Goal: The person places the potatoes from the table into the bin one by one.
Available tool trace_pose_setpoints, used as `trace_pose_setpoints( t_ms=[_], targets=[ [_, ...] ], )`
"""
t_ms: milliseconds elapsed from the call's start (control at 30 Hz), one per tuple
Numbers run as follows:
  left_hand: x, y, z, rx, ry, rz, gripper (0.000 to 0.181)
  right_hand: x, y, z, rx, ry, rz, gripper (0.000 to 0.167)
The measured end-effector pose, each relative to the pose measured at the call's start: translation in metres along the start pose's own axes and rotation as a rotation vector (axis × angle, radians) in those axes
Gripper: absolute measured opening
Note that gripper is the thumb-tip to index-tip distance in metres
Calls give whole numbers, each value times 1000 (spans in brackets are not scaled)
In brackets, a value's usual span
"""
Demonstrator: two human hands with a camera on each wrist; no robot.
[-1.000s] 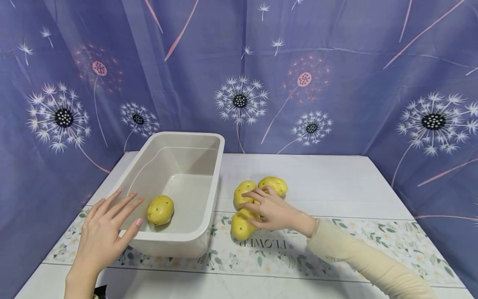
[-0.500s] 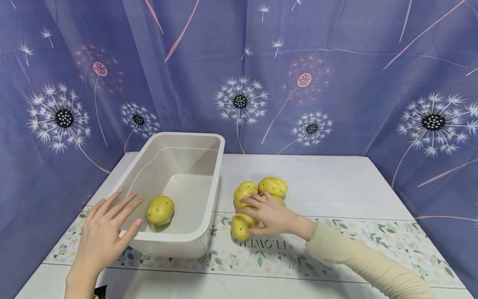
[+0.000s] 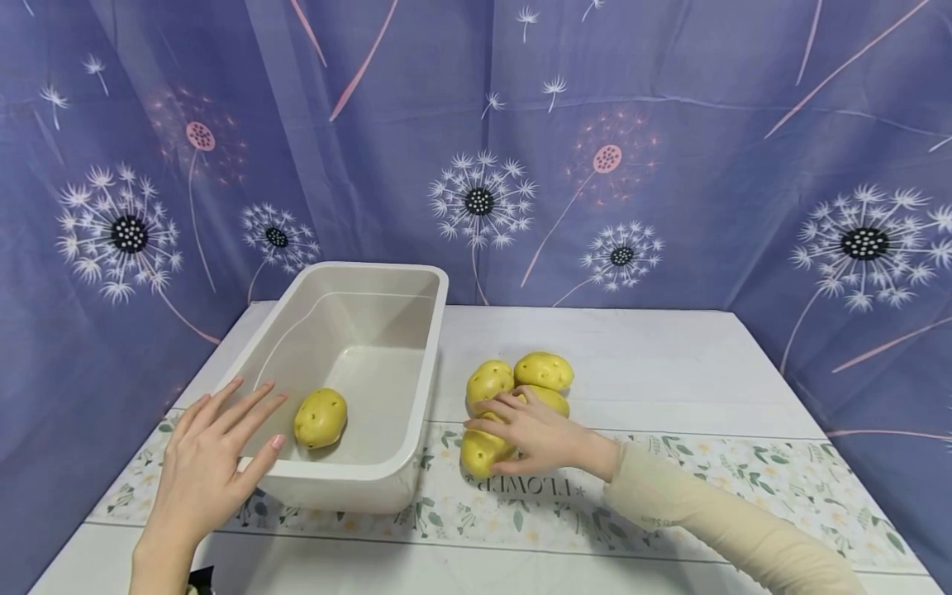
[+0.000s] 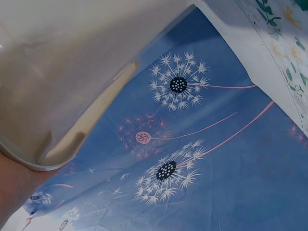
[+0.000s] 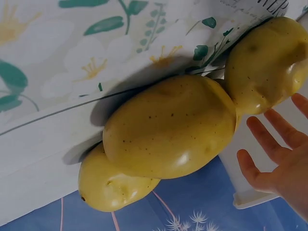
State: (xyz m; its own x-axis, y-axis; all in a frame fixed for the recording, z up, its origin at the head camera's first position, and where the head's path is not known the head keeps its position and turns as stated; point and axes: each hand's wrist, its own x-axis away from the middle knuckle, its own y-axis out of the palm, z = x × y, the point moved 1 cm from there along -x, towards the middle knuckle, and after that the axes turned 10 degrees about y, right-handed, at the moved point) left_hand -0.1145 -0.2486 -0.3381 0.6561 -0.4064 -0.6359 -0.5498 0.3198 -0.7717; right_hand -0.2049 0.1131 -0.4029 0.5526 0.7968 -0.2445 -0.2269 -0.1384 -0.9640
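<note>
My left hand [image 3: 201, 475] rests at the near left rim of a white bin [image 3: 342, 471], fingers spread; its edge shows in the left wrist view beside the bin [image 4: 57, 163]. Inside the bin lies one yellow potato [image 3: 321, 418]. Right of the bin, my right hand [image 3: 539, 438] is over a cluster of potatoes, its fingers spread above the nearest potato [image 3: 479, 456]. Behind are a left potato [image 3: 489, 380], a back potato [image 3: 545, 370] and a middle one [image 3: 552, 398], partly covered. In the right wrist view the fingers [image 5: 269, 144] stand beside the potatoes [image 5: 171, 127], not closed round any.
The white table [image 3: 632, 364] has a floral strip [image 3: 744, 471] across it, passing under the bin and the nearest potato. A purple curtain [image 3: 387, 124] with dandelion prints stands behind and at both sides.
My right hand has moved slightly towards the near left over the cluster, uncovering more of the middle potato. My left hand and the potato in the bin have not moved.
</note>
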Motion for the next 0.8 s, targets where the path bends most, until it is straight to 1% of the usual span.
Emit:
trace_pose_setpoints(
  t_ms=[200,433,800],
  targets=[
    [0,0,0,2,-4,-8,41,0,3,-1,-1,2,-23,63],
    [-1,0,0,6,-21,-21,43,1,9,-1,17,3,-23,65],
    [0,0,0,6,-15,-10,43,1,13,-3,17,-1,-41,71]
  ],
)
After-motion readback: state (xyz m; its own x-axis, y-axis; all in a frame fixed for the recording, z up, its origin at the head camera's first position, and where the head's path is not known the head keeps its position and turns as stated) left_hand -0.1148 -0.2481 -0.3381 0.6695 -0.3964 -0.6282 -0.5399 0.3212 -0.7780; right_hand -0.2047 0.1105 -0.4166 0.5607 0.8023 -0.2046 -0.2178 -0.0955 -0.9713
